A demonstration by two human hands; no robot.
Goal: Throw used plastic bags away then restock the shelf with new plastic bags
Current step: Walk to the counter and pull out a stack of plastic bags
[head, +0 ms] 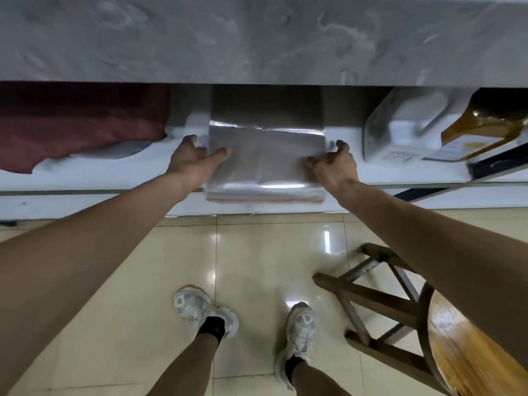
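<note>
A flat stack of clear plastic bags (265,161) lies on the white shelf (120,174) under the grey marble counter, its near edge overhanging the shelf's front. My left hand (192,158) grips the stack's left side, thumb on top. My right hand (335,163) grips the right side the same way. Both arms reach forward from the bottom corners.
A dark red cloth (77,124) lies on the shelf at the left. A clear plastic container (400,130) and an amber bottle (483,127) stand at the right. A wooden stool (405,318) is on the tiled floor by my right foot.
</note>
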